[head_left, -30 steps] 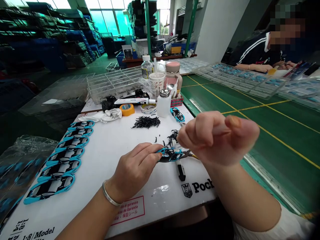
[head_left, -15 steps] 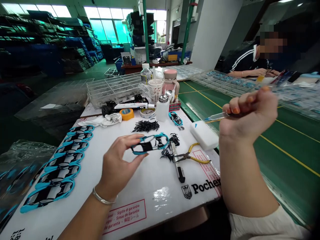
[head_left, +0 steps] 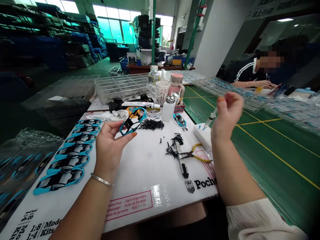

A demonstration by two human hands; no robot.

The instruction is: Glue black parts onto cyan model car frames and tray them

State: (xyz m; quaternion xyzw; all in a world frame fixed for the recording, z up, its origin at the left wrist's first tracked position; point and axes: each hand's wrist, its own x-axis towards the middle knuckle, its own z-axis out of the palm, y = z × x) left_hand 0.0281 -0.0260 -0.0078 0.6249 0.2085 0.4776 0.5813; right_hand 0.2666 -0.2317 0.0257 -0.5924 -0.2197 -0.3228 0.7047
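Note:
My left hand (head_left: 110, 143) pinches a blue-rimmed black car-shaped frame part (head_left: 129, 124) between thumb and fingers, tilted up above the table. In my right hand (head_left: 227, 115) is a clear syringe (head_left: 212, 116), slanting down to a blue tip. That tip meets the top of a white foam block (head_left: 203, 137), or hovers just over it; I cannot tell which. Beside it a small blue piece sits on the block. The fingers of my right hand partly hide the syringe's upper end.
Similar blue-rimmed parts (head_left: 66, 176) overlap in a row at left. Small black strips (head_left: 152, 124) lie in piles. Yellow-handled pliers (head_left: 191, 155) rest across a utility knife (head_left: 182, 163). Behind stand a white bottle (head_left: 168, 110), a pink flask (head_left: 176, 85) and a clear divided tray (head_left: 120, 86). A person sits far right.
My left hand has tipped the frame part from nearly level to steeply slanted and shifted it left. The syringe has swung from almost level to pointing down at the foam block.

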